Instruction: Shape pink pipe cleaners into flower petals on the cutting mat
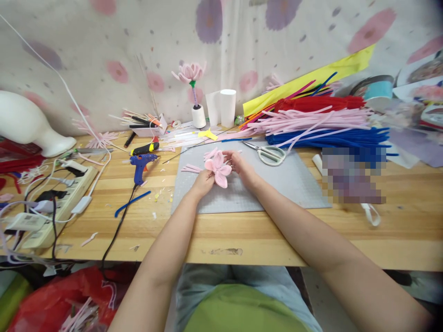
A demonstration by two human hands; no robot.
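At the workbench, a fuzzy pink flower [220,169] sits btwn my 2 hands, at or just above a gray cutting mat [284,189]; can't tell which. My L hand [203,183] has it pinched at the lower L, thumb & fingers on the petals' edge. My R hand [241,167] curls in at the upper R, fingers bent & part hidden, so can't tell if it's gripping or only near. L hand is the closer of the 2, flower just to its R. Approx. 4 petals show, fanned out; the longest line runs roughly from the far petal to the near 1, i.e. twd my body, crosswise to the line btwn hands. Short pink strips [190,169] lie on the mat just past my L hand; scissors [272,155] rest near its far edge, to the R. Mat lies flat on a wood table [235,233]. To the L: a blue glue gun [140,167], a bent blue stem [133,203], a crowded power strip [71,200]. Back R: pink stems [311,121] piled over blue stems [328,137]. Back ctr.: 1 pink bloom [192,72] in a white pot [198,117], before a flowered cloth [173,27].
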